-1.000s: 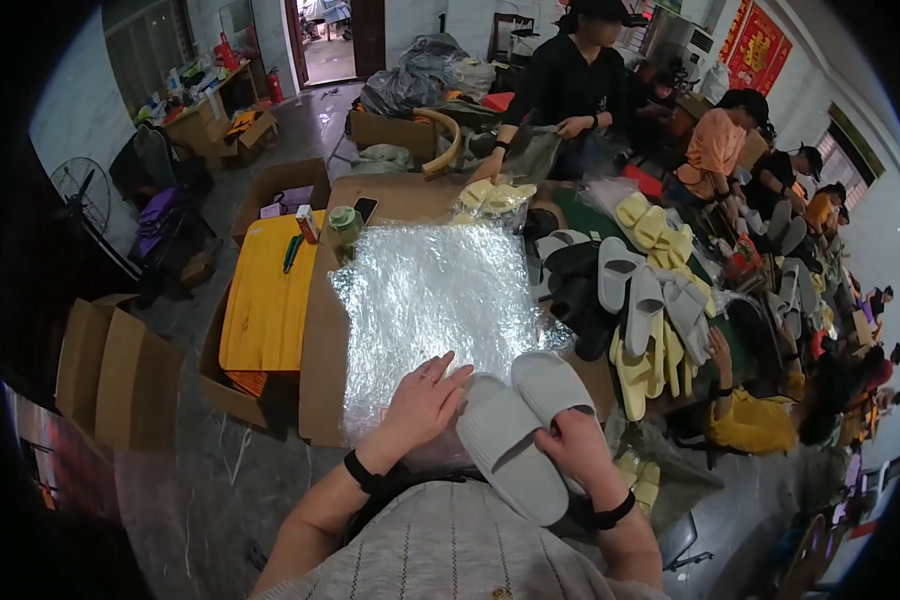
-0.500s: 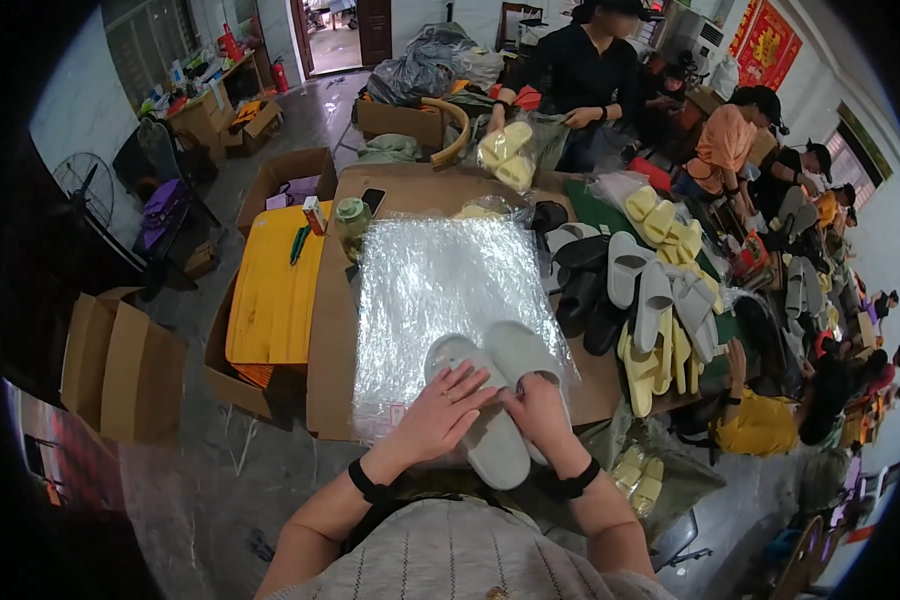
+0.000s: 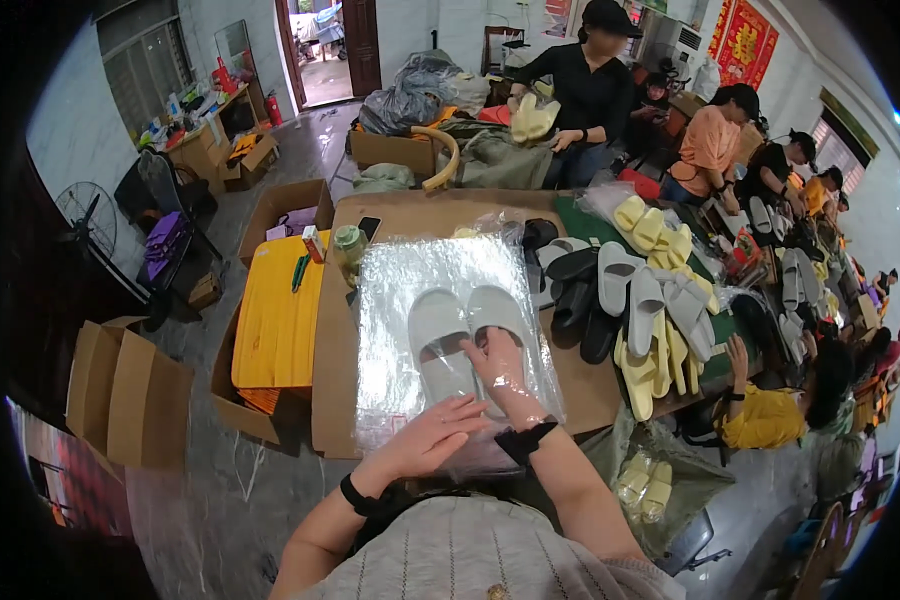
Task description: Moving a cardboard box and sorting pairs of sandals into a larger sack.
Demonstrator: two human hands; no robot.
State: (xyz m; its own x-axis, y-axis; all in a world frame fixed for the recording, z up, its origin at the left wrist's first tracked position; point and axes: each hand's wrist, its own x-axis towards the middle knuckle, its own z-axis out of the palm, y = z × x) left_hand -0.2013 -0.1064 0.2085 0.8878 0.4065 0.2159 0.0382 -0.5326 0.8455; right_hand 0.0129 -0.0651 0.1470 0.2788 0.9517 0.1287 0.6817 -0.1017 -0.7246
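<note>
STEP: bagging slippers – judged best done by keeping the pair level and side by side | THING: pale slippers (image 3: 462,335), centre frame, on clear plastic bags (image 3: 390,290) | RIGHT: right hand (image 3: 500,365) fingers flat on right slipper's heel, not clenched | LEFT: left hand (image 3: 435,435) fingers spread loose at the bag's near edge, just below slippers, grasping nothing.

Yellow board (image 3: 275,320): left of the desk (image 3: 580,385). Cardboard boxes (image 3: 130,385): farther left. Assorted slippers (image 3: 635,300): on the desk's right part.
</note>
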